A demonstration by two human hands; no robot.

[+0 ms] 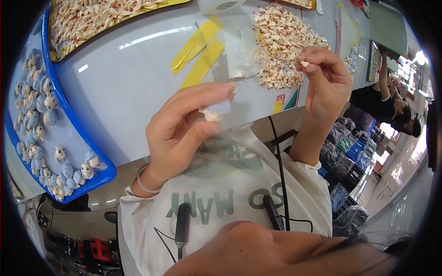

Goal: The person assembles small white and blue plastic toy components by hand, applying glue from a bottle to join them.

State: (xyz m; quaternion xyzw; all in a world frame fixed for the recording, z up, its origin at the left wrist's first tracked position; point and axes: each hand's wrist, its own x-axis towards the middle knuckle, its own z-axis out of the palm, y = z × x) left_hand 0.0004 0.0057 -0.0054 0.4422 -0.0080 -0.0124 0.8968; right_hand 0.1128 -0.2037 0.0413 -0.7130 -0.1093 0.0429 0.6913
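Head view, landmark: the two yellow tape strips [195,43] on the pale tabletop [115,87]; every place below is told from them.
Left hand: nearer the wearer than the tape, thumb and fingers clamped on a blue-and-cream figurine head [217,112].
Reason for that hold: gripping between the digits probably steadies the rounded head while leaving part of its surface exposed; motion blur hides its exact facing.
Right hand [327,78]: well right of the tape, thumb and forefinger together on a small pale piece [305,64].
Reason for that pinch: so slight a piece likely leaves room for fingertips only.
Heap of pale pieces [285,37]: right of the tape, beside the right hand, presumably loose there for easy picking.
Clear round dishes [248,56]: between tape and heap; their contents cannot be made out.
Blue tray [99,152]: left of the tape, holding more figurine heads [49,102]; its raised rim likely keeps them from rolling away.
Yellow-edged tray [168,3]: beyond the tape and leftward, its pale pieces spread broadly, perhaps so none stay buried.
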